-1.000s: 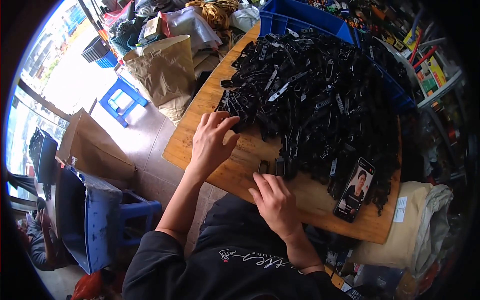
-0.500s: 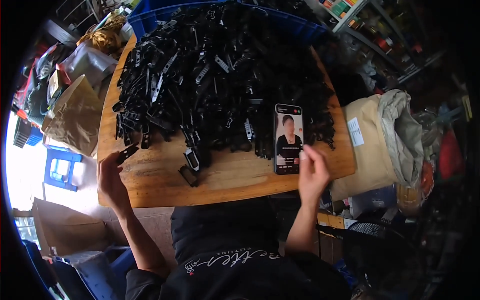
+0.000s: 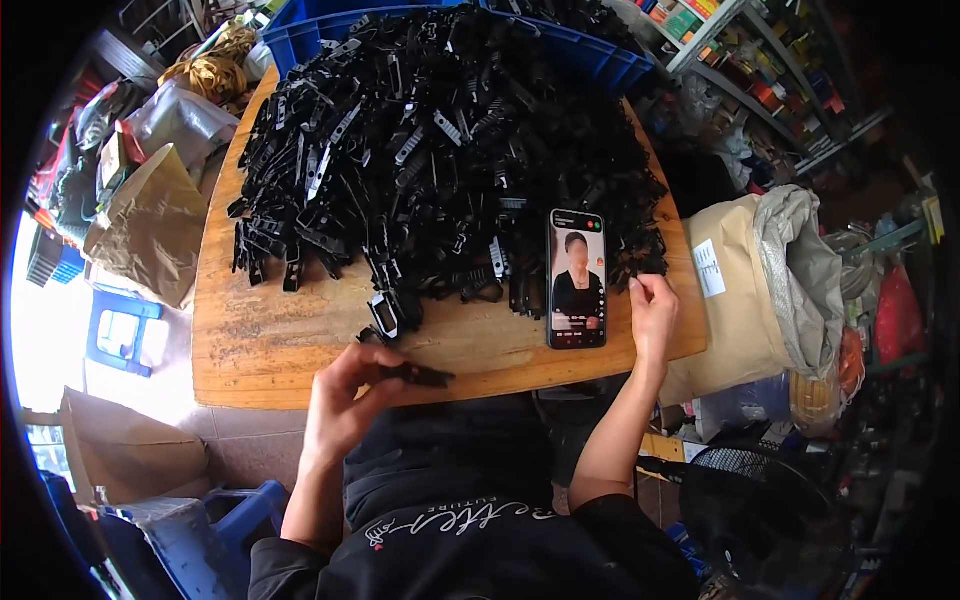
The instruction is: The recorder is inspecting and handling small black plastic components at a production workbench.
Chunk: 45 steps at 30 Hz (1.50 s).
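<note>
A big heap of black plastic clip-like parts (image 3: 420, 150), some with grey ribbed pieces, covers most of the wooden table (image 3: 260, 350). At the table's near edge, my left hand (image 3: 345, 405) is closed on a slim black plastic part (image 3: 418, 375) that points to the right. Just beyond its fingers lies a part with a pale frame-shaped end (image 3: 382, 314). My right hand (image 3: 656, 312) is pinched shut beside the heap's right edge; whatever its fingertips hold, if anything, is too small to make out. Left of that hand, a lit phone (image 3: 577, 280) shows a person on its screen.
A blue plastic crate (image 3: 600, 62) stands at the table's far side. Right of the table is a large paper sack (image 3: 740, 290); another brown paper bag (image 3: 150, 235) stands at the left. A blue stool (image 3: 125, 330) is on the floor, and shelves (image 3: 740, 60) fill the far right.
My left hand has moved right along the near edge with the black part in it. My right hand has left the phone's lower corner for the heap's right edge. The phone's picture differs slightly.
</note>
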Motion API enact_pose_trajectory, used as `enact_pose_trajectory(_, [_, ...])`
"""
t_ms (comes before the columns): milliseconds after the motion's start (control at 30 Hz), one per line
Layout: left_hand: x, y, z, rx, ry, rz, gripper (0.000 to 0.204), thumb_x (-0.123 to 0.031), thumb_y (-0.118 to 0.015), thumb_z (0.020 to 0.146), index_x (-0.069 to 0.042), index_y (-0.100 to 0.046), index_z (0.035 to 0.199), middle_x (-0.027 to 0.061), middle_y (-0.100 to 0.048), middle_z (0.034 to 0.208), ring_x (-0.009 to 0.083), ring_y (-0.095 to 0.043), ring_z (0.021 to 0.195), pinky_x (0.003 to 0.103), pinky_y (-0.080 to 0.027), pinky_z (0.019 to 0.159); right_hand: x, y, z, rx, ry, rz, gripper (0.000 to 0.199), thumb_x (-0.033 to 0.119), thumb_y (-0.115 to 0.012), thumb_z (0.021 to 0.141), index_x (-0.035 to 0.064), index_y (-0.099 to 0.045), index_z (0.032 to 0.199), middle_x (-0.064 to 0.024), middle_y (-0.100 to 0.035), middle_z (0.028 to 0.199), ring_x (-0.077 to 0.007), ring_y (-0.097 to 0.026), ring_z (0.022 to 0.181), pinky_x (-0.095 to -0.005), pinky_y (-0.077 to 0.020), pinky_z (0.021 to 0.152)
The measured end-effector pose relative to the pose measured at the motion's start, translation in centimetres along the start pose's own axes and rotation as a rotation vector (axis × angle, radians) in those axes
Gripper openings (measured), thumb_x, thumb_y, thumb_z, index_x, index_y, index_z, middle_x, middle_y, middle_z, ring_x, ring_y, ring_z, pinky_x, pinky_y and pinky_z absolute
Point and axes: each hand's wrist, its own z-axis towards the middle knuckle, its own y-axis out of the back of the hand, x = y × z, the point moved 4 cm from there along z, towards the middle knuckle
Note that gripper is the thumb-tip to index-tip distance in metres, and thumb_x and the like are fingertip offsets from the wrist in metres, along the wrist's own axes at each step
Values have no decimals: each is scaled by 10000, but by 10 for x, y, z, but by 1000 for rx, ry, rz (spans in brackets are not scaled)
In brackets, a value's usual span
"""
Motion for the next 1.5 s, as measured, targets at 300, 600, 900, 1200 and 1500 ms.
enact_pose_trajectory(300, [-1,-1,11,-196,-21,-277,169,15,-574,792,12,-523,952,142,-628,917,183,-619,778,279,-492,742,51,25,-48,-75,-196,611,116,21,-579,824,-14,-545,929,-55,-571,814,-90,-543,695,-200,-443,638])
enact_pose_trajectory(600, [-1,5,-5,-243,8,-361,262,-11,-617,803,-3,-539,1052,71,-630,929,91,-573,846,201,-444,769,199,-10,-87,317,502,732,117,61,-647,789,-16,-614,871,-59,-560,869,-66,-474,659,-171,-356,541])
enact_pose_trajectory(900, [-5,4,-11,-287,18,-301,286,-3,-615,796,15,-549,1074,103,-646,933,134,-612,838,234,-480,757,223,-28,-86,484,406,666,111,65,-657,787,-16,-612,848,-10,-536,666,-59,-455,563,-186,-356,511])
enact_pose_trajectory(1200, [6,-6,-9,-229,-5,-339,281,-33,-607,822,0,-548,1094,51,-625,928,78,-564,860,203,-438,774,221,-32,-101,447,331,660,128,53,-672,775,-13,-624,873,-1,-555,670,-57,-485,575,-189,-382,518])
enact_pose_trajectory(1500, [10,8,-38,-294,66,-350,247,-25,-616,809,-16,-571,1052,47,-618,938,90,-568,831,214,-456,756,217,-46,-127,588,232,648,290,103,-730,729,12,-612,979,-7,-506,614,-49,-468,522,-207,-388,469])
